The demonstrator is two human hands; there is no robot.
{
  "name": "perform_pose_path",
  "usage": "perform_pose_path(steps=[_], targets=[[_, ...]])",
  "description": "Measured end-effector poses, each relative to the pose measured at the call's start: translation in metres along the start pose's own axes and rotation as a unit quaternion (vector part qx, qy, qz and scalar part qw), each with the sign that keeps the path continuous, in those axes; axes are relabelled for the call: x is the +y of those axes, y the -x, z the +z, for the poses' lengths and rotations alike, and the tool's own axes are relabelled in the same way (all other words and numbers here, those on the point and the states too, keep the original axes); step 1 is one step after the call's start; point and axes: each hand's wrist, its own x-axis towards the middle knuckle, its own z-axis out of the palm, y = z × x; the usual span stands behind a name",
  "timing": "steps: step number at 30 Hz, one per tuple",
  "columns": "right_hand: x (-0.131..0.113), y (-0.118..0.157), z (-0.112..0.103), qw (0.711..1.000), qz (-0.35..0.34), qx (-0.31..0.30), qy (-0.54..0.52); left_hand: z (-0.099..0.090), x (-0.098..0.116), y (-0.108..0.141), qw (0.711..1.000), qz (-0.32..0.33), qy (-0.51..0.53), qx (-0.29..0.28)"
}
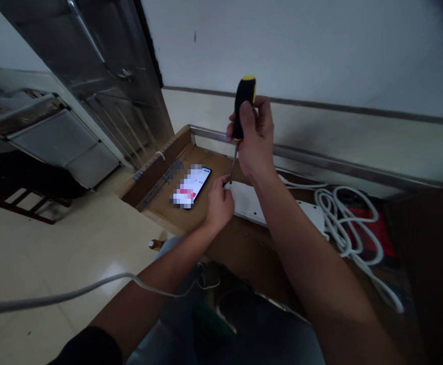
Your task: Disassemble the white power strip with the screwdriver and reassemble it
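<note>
A phone (193, 190), its lit screen partly pixelated, lies on the brown desk (244, 239), and a red item (385, 230) sits near the far right end. Behind runs a pale wall (301, 45), with a metal door (118, 38) bearing a long handle (90, 38) to the left. Farther left, a grey-panelled rack (69, 147) stands near a low wooden stool (27, 210) on the tiled floor (103, 235). A white-capped bottle (156, 244) shows beside the desk.

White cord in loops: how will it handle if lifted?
Probably floppy: the cord bends through several slack loops. The loops may spread apart, since no tie shows around them. Lifting it could also tug the strip, as the cord appears to meet its end.
</note>
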Motion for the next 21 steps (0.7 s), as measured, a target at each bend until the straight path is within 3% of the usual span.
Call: perform_pose_path(steps=[5,9,12,16,21], targets=[[0.000,0.000,-0.001,0.998,0.060,-0.010,0.017,0.000,0.001,0.000,1.000,-0.008,-0.001,0.002],[0.004,0.001,-0.001,0.998,0.030,0.019,0.043,0.000,0.002,0.000,1.000,-0.009,0.004,0.002],[0.007,0.001,-0.003,0.998,0.001,-0.010,0.057,-0.001,0.003,0.000,1.000,-0.008,0.001,0.000],[0.009,0.002,-0.006,0.998,0.036,-0.052,0.013,-0.001,0.003,0.000,1.000,-0.001,-0.005,0.004],[0.011,0.007,0.001,0.998,0.044,-0.030,-0.022,-0.001,0.002,0.000,1.000,0.003,0.001,0.008]])
